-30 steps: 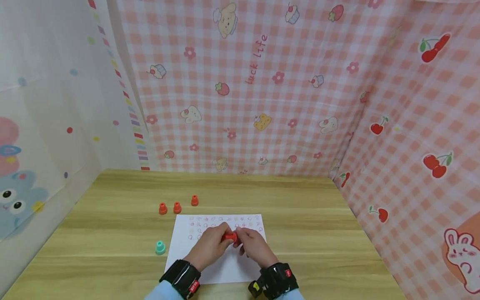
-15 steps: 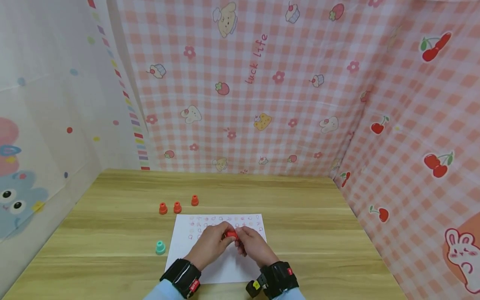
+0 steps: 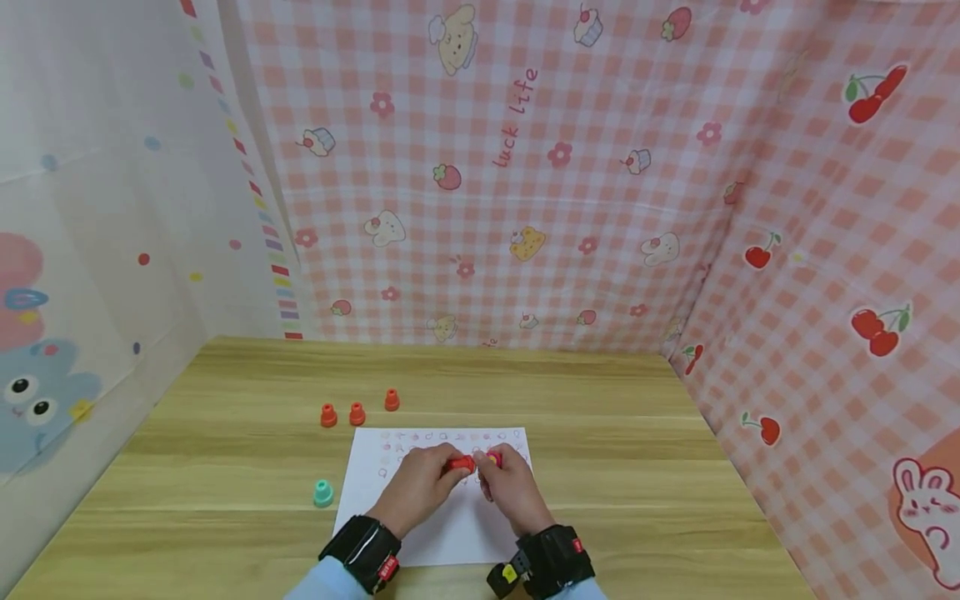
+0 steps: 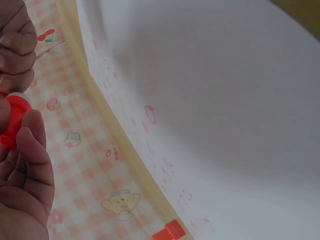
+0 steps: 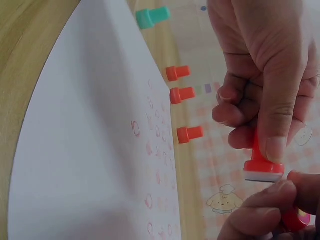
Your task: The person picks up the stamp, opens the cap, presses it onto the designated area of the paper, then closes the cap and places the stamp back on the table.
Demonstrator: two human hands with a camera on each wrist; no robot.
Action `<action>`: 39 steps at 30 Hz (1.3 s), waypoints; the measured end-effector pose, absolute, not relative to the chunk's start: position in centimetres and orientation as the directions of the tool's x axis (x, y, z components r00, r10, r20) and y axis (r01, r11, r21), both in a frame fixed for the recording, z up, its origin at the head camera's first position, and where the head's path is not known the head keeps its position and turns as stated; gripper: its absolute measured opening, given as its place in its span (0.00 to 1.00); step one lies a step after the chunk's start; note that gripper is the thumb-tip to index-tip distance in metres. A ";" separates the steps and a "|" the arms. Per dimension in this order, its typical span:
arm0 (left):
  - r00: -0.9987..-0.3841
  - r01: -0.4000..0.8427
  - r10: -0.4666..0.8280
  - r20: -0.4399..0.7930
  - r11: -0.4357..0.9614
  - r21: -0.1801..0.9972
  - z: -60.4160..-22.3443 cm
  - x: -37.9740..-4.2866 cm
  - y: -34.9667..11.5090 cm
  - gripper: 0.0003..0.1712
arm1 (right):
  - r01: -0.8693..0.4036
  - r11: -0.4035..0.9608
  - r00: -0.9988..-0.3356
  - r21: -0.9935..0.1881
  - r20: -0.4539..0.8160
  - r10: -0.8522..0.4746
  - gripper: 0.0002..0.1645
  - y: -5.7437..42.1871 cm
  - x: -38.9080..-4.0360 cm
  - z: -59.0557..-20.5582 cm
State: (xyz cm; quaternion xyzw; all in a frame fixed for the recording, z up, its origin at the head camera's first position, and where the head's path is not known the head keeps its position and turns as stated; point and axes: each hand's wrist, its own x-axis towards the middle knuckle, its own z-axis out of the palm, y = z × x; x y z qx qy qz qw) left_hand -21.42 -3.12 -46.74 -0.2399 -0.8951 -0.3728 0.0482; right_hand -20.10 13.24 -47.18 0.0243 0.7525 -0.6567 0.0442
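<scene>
Over the paper, my left hand [image 3: 420, 485] pinches a red self-inking stamp [image 5: 263, 166] between thumb and fingers, its white-edged end toward my right hand. My right hand [image 3: 516, 493] holds a small red cap [image 5: 296, 220], pinkish with a yellowish patch on its end, and partly hidden by the fingers. Its fingertips are right by the stamp's open end in the right wrist view. The white sheet of paper [image 3: 442, 542] beneath both hands bears rows of small red and pink stamped marks. In the left wrist view the red stamp [image 4: 17, 117] shows between the left fingers.
Three red stamps, including one nearest the paper's top edge [image 3: 392, 401], stand on the wooden table [image 3: 600, 417] behind the paper. A teal stamp [image 3: 323, 493] stands left of it. Checked cloth [image 3: 480, 208] hangs at the back and right.
The stamp's red cap has come away from it: my right hand has drawn slightly apart, now with the cap in its fingers. The left hand still grips the stamp.
</scene>
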 end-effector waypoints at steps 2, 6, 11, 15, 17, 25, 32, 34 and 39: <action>-0.883 0.457 0.395 0.252 0.604 0.653 -46.5 -21.5 -3.2 0.05 | 0.098 0.132 -0.995 -0.986 -0.101 -0.017 0.14 13.4 -20.2 -47.2; -0.878 0.468 0.401 0.262 0.606 0.644 -46.2 -21.7 -3.3 0.05 | 0.120 0.097 -0.993 -0.988 -0.121 -0.005 0.13 13.5 -20.4 -47.2; -0.893 0.444 0.373 0.252 0.628 0.640 -46.0 -21.7 -3.9 0.05 | 0.179 0.059 -0.984 -0.982 -0.178 0.029 0.16 13.6 -20.5 -47.1; -0.914 0.401 0.331 0.235 0.642 0.654 -45.8 -22.0 -4.6 0.07 | 0.201 0.057 -0.979 -0.978 -0.200 0.023 0.17 13.7 -20.5 -47.0; -0.922 0.382 0.311 0.228 0.652 0.655 -45.6 -22.2 -5.0 0.07 | 0.210 0.053 -0.978 -0.976 -0.210 0.010 0.16 13.7 -20.6 -46.9; -0.939 0.343 0.285 0.193 0.716 0.608 -45.4 -22.4 -6.4 0.12 | 0.287 0.041 -0.955 -0.957 -0.289 -0.065 0.15 14.0 -20.5 -46.7; -0.937 0.350 0.303 0.177 0.782 0.516 -45.4 -22.6 -7.5 0.06 | 0.259 0.089 -0.965 -0.962 -0.262 -0.019 0.22 13.9 -20.2 -47.2; -0.939 0.343 0.307 0.155 0.800 0.492 -45.4 -22.6 -7.7 0.07 | 0.245 0.095 -0.969 -0.965 -0.247 -0.008 0.22 13.9 -20.2 -47.3; -0.942 0.326 0.323 0.086 0.830 0.453 -45.7 -22.5 -7.8 0.07 | 0.207 0.097 -0.978 -0.973 -0.207 0.011 0.21 13.7 -20.0 -47.6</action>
